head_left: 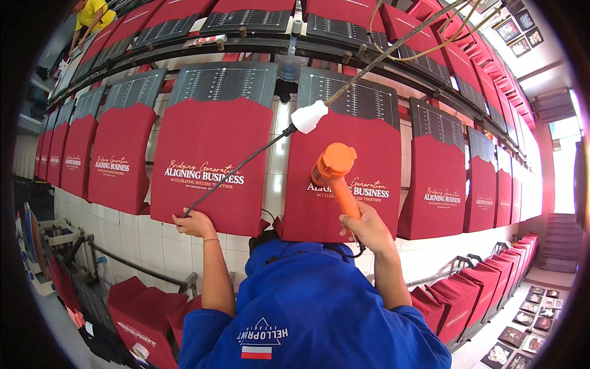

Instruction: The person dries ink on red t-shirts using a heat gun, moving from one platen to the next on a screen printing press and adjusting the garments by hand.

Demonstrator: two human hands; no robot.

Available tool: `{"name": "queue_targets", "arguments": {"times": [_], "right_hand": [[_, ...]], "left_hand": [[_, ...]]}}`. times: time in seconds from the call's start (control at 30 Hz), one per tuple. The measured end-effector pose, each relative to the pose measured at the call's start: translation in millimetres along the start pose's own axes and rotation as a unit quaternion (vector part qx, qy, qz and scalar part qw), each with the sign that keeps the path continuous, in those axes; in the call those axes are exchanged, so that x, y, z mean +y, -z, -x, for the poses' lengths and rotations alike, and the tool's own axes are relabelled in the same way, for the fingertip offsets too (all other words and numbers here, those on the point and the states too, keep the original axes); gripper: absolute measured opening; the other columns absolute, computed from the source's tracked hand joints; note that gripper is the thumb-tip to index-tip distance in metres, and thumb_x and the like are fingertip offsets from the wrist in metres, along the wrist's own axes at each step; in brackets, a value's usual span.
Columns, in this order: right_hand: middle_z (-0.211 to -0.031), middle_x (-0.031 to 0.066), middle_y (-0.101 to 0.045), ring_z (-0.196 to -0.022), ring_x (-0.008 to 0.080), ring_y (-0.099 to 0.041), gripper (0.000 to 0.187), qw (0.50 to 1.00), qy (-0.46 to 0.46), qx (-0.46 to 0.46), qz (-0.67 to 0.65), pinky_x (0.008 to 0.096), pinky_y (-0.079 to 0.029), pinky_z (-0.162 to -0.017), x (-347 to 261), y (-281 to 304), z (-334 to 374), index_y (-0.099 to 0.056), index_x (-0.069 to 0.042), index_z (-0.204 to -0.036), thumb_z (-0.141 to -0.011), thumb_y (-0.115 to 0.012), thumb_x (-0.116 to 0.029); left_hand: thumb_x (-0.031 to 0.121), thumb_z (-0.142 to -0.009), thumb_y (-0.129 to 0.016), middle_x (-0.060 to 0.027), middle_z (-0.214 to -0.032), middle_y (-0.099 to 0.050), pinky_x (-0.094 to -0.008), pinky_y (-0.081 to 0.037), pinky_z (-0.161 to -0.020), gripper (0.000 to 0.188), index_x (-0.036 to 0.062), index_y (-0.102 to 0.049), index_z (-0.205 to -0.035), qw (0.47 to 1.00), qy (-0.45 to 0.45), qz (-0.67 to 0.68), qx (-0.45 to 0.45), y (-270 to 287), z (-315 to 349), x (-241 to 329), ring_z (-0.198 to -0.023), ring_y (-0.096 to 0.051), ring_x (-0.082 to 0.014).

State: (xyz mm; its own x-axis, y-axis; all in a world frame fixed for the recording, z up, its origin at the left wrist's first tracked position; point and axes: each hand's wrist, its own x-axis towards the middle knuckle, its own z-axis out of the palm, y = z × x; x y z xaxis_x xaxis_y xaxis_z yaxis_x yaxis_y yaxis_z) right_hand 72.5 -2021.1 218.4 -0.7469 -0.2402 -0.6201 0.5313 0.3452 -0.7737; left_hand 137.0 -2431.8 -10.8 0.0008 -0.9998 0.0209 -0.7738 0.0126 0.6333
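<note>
My right hand (370,229) is wrapped round the handle of an orange heat gun (338,160), held above a dark red shirt (344,212) with white and gold print. That shirt lies stretched over a black board. A little to the left, my left hand (196,223) pinches a black power cord (236,170) over the lower edge of another printed red shirt (212,138). From there the cord runs up to a white plug connector (309,117), which hangs from a long brown cable (375,61).
More red shirts on black boards (433,178) stretch away to both sides. A metal rail (246,44) runs behind them, with another row beyond. Behind me stands a further row of red shirts (455,301). A person in yellow (92,15) leans over the boards at far left.
</note>
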Motion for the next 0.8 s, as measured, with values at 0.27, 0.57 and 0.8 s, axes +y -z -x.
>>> {"name": "queue_targets", "arguments": {"times": [0.27,0.57,0.8], "right_hand": [[-0.079,0.0040,-0.062,-0.068,0.0110,-0.065,0.033,0.999,0.029,0.023,0.005,0.0255,-0.050,-0.056,-2.4,-2.6,-8.4,-0.058,0.002,-0.118,-0.093,-0.064,-0.019],[-0.079,0.0033,-0.062,-0.066,0.0110,-0.064,0.032,0.999,0.030,0.026,-0.014,0.0262,-0.051,-0.056,-0.6,-3.3,-11.9,-0.057,0.002,-0.116,-0.093,-0.064,-0.018],[-0.078,0.0018,-0.060,-0.065,0.0091,-0.063,0.031,1.000,0.002,0.013,-0.023,0.0232,-0.047,-0.053,5.8,1.3,23.5,-0.057,0.003,-0.116,-0.093,-0.064,-0.017]], "left_hand": [[0.036,-0.102,-0.050,-0.0291,-0.142,-0.034,-0.0546,-0.045,-0.099,0.057,0.0026,-0.035,-0.146,1.000,-0.002,0.000,0.000,0.1,0.3,0.6,-0.122,-0.049,-0.0469],[0.036,-0.102,-0.051,-0.0284,-0.142,-0.034,-0.0531,-0.045,-0.098,0.057,0.0017,-0.036,-0.145,1.000,-0.009,-0.016,0.013,-3.6,-1.8,-2.4,-0.122,-0.049,-0.0458],[0.037,-0.102,-0.050,-0.0280,-0.142,-0.034,-0.0534,-0.045,-0.099,0.057,0.0026,-0.036,-0.145,1.000,0.003,-0.001,0.005,-0.2,-0.4,-0.8,-0.123,-0.048,-0.0458]]}}
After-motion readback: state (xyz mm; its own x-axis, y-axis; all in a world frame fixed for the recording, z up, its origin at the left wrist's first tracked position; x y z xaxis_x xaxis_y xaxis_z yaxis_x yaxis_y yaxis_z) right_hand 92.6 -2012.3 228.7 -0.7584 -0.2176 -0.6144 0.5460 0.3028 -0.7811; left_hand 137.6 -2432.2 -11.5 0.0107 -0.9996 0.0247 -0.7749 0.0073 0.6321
